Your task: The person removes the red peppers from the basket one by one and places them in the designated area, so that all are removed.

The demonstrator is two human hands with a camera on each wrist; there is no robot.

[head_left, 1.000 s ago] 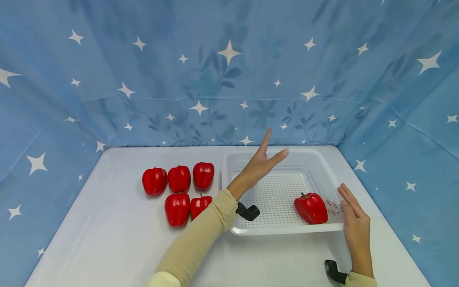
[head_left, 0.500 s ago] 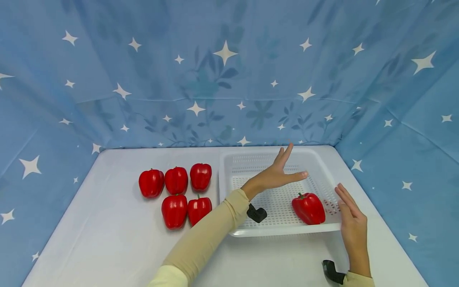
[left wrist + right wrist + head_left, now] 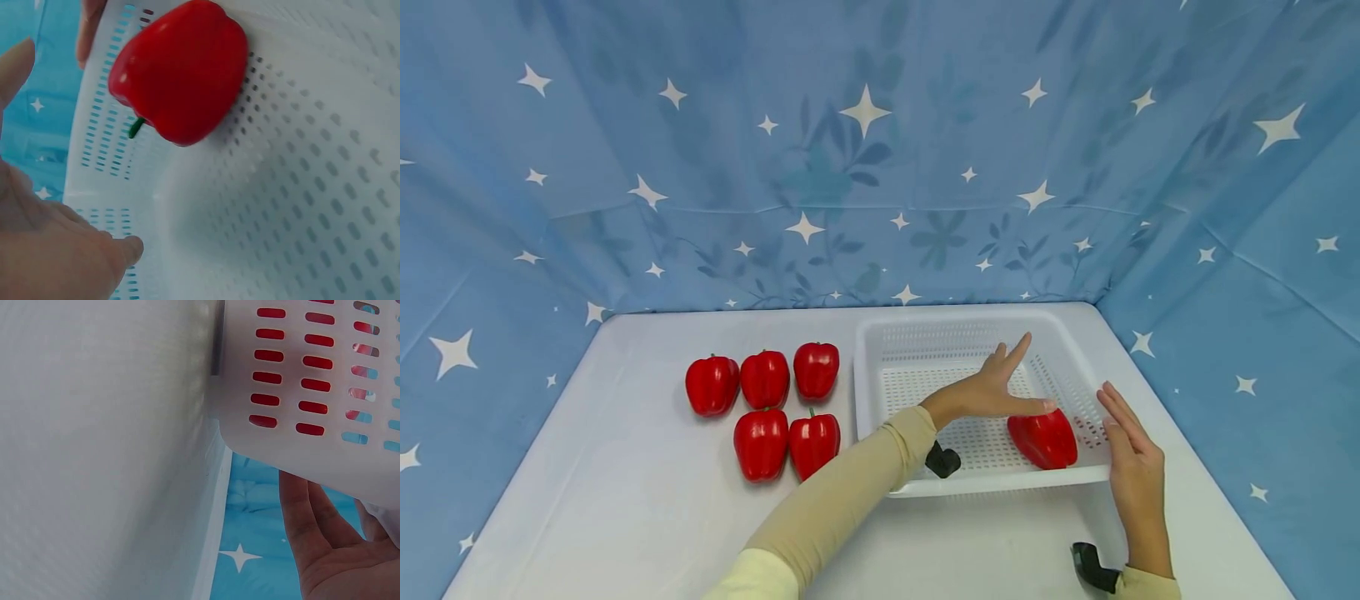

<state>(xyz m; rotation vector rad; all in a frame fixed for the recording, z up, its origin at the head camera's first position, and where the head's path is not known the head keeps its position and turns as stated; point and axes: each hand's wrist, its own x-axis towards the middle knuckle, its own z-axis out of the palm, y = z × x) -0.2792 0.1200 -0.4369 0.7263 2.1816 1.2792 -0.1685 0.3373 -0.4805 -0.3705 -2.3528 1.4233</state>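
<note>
My left hand [image 3: 987, 395] reaches over a white perforated plastic basket [image 3: 992, 482], fingers spread and thumb extended. In the head view the thumb crosses the top of a red bell pepper [image 3: 1043, 442] lying in the basket's front right part and hides its stem. The left wrist view shows this pepper [image 3: 184, 75] whole, with a green stem and a visible gap to the hand [image 3: 56, 250]. At the basket's right side, my right hand [image 3: 1138, 471] rests against the rim with straight fingers. From the right wrist, those fingertips [image 3: 299, 506] reach behind the wall's edge.
Several red bell peppers [image 3: 762, 444] sit in two rows on the white table [image 3: 587, 500], left of the basket. Blue star-patterned curtains [image 3: 737, 167] stand along the back and sides. Black wrist cameras [image 3: 943, 460] are worn at both wrists.
My left hand has moved right and toward me, coming down over the pepper in the basket with fingers still spread. The right hand has stayed at the rim. The head view has shifted slightly.
</note>
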